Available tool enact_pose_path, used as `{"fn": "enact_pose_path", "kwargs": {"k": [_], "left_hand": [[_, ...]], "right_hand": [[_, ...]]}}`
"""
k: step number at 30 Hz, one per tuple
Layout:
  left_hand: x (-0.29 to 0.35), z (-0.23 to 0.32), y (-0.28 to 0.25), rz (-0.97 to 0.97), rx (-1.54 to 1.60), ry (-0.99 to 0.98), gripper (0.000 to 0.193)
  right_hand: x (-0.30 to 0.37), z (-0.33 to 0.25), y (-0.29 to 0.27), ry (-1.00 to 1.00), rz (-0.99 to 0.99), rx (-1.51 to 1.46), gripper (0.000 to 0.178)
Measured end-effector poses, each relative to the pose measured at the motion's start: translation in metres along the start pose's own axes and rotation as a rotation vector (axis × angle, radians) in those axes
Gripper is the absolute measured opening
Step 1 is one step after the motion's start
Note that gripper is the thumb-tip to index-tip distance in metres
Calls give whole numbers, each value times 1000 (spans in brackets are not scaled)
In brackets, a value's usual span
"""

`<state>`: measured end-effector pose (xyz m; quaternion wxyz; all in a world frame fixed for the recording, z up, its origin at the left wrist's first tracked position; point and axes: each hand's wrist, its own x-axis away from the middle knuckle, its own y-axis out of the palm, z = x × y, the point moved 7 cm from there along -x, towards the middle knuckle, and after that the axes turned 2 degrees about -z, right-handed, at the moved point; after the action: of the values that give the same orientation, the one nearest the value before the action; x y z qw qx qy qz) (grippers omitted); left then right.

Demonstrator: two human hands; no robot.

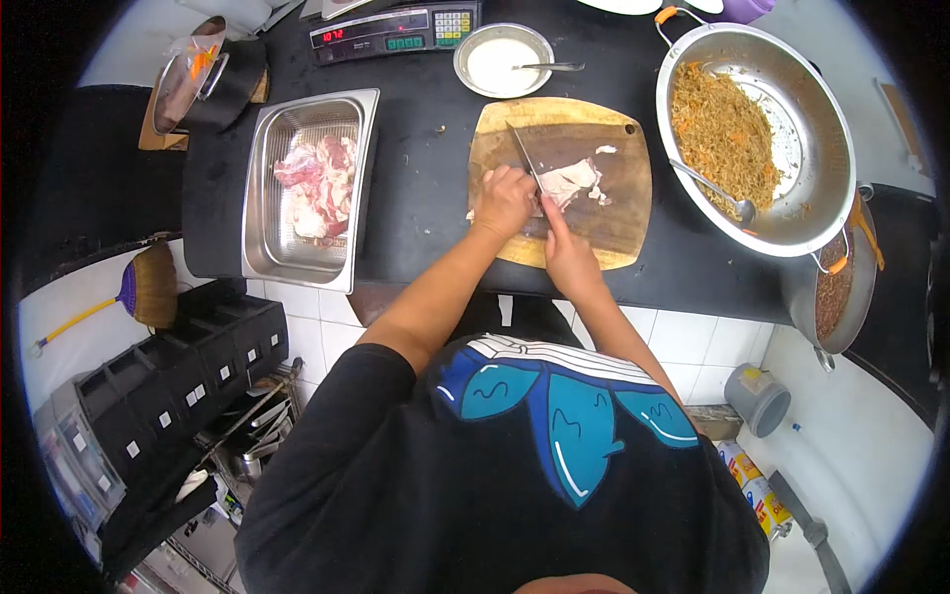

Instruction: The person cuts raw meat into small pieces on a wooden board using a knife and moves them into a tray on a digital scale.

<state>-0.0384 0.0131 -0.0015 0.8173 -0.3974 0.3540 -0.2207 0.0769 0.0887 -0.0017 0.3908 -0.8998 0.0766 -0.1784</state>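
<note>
My right hand (571, 252) wrapped round handle of kitchen knife (526, 158), blade pointing away from me over wooden cutting board (634, 193). My left hand (507, 201) just left of blade, fingers curled down over board; cannot tell whether they grip or only press. Pale meat piece (572, 182) flat mid-board, right of blade, small scraps beside it. Left of board, steel pan (259, 198) with raw meat (322, 188). Beyond board, bowl (465, 71) of white contents, spoon in it. To right, large metal basin (826, 139) of brown shredded food.
</note>
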Motion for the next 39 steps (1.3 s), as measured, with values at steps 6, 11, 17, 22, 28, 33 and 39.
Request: {"fn": "enact_pose_path", "kwargs": {"k": [6,11,17,22,28,33,39], "left_hand": [[9,-2,4,-34,-56,17,10],[3,-1,5,-30,-45,18,17],[11,-8,8,-5,-128,32,11],[7,5,6,-27,-90,82,12],[2,-7,4,-159,-103,19,15],[2,-17,-5,-530,149,-363,19],[10,-5,-40,-687,211,-511,44]], "right_hand": [[85,31,7,56,-87,9,65],[12,8,2,-69,52,54,69],[71,30,6,44,-102,35,65],[-4,7,0,-56,44,24,67],[53,25,-5,39,-76,66,66],[79,37,-21,108,-145,-54,62],[74,44,-27,93,-58,-29,61]]}}
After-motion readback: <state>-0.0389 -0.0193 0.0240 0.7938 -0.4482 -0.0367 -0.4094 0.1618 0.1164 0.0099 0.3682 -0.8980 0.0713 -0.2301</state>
